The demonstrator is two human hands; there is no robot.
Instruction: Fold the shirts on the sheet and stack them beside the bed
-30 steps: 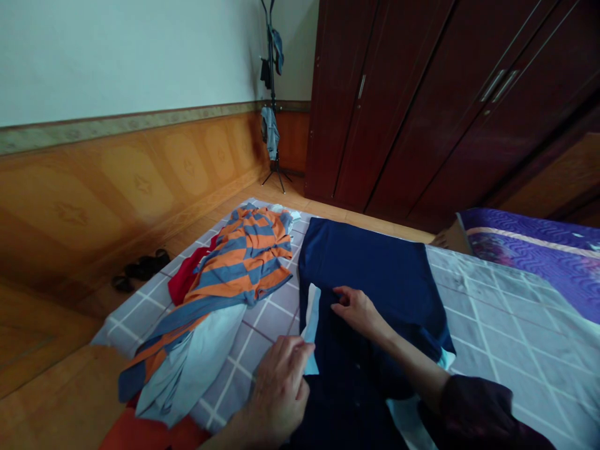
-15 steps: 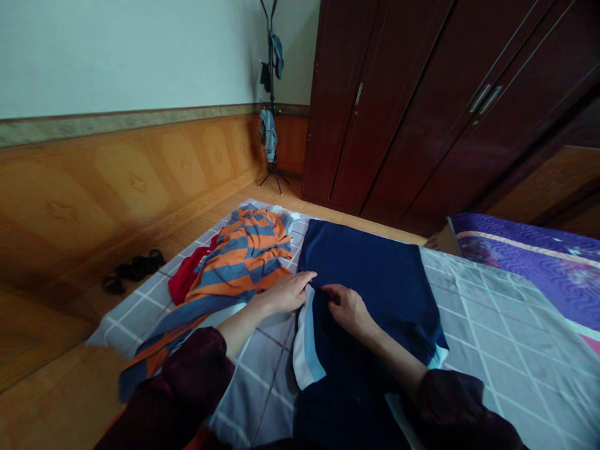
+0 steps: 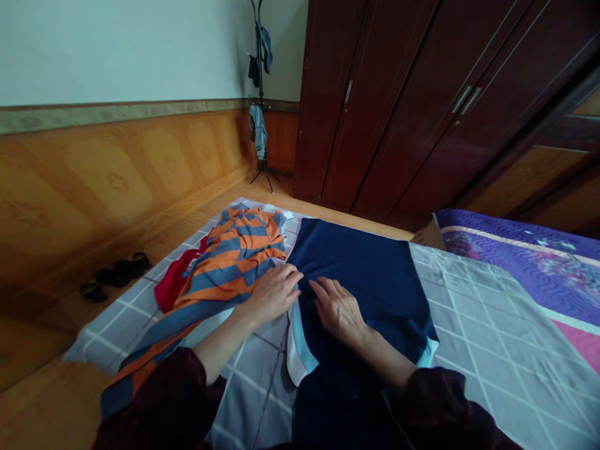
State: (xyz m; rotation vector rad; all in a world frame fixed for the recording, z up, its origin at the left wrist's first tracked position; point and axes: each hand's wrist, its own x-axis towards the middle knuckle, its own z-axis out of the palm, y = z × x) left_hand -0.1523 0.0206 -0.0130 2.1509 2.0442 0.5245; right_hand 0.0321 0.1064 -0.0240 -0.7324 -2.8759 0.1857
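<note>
A navy garment [image 3: 360, 269] lies spread on the grey checked bed sheet [image 3: 469, 312]. Its light blue and white trim [image 3: 299, 350] shows along the left side. My left hand [image 3: 277, 289] touches the garment's left edge just above this trim, its fingers bent and close together; whether cloth is pinched under them is hidden. On the navy cloth rests my right hand [image 3: 338, 310], palm down, fingers slightly apart and holding nothing. An orange and grey striped garment [image 3: 234, 256] lies rumpled to the left, partly over a red cloth [image 3: 175, 278].
Beyond the bed stand a dark red wardrobe [image 3: 375, 106] and a coat rack [image 3: 260, 81] with clothes and a cap. Black footwear [image 3: 115, 275] is on the floor at left. A purple patterned cover [image 3: 510, 250] lies at right.
The view has shifted slightly. My right hand's fingers have straightened from a curled pose and lie flatter on the cloth. My left hand now covers the upper end of the trim.
</note>
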